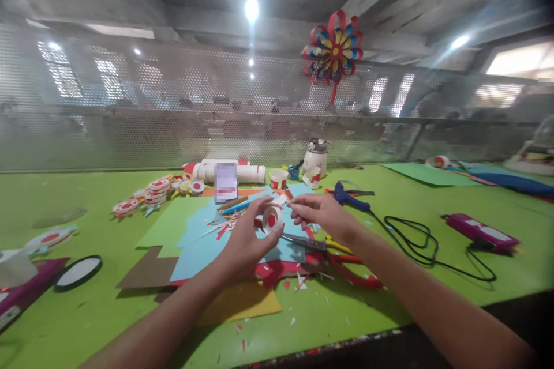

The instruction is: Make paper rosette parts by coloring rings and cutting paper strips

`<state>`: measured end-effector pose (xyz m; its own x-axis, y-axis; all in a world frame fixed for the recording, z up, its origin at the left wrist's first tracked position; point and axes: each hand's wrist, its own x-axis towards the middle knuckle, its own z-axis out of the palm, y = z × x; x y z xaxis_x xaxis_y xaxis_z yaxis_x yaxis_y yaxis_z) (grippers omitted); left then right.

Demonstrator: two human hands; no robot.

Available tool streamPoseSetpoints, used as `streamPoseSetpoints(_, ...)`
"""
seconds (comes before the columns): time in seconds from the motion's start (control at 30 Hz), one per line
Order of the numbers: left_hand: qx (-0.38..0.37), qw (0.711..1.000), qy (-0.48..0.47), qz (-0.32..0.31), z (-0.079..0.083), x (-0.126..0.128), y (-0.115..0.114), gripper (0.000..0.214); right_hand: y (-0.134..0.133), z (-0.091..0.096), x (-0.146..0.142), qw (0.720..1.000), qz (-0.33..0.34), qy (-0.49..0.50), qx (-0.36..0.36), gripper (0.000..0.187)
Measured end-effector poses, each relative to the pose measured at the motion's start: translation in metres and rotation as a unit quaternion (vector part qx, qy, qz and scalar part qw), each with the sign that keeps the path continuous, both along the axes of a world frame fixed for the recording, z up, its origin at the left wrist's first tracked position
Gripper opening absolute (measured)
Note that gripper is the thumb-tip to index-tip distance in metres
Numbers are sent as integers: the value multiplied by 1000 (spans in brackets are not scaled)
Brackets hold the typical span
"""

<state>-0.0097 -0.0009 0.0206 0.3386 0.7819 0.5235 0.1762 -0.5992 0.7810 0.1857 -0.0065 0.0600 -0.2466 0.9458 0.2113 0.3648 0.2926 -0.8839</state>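
My left hand holds a small white roll of tape with red showing through its middle, fingers curled round it. My right hand pinches at the roll's upper edge with thumb and forefinger, just right of the roll. Both hands hover above light blue paper sheets and red paper scraps on the green table. Scissors with red and yellow handles lie under my right wrist.
A blue glue gun with a black cord lies right. A purple case lies far right. Red-white paper discs, a white tube, a paper cup and a white bottle sit behind. A paper pinwheel hangs on the mesh screen.
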Motion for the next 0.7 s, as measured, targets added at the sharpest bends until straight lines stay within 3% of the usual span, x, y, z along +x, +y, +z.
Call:
streamPoseSetpoints(0.23,158,980,103,58,2,0,-9,46,-11,-18,0,988,0,132,-84,36)
streamPoseSetpoints(0.7,298,930,189,102,-1,3,-14,56,-32,-9,-5,983,34,161,-83,27)
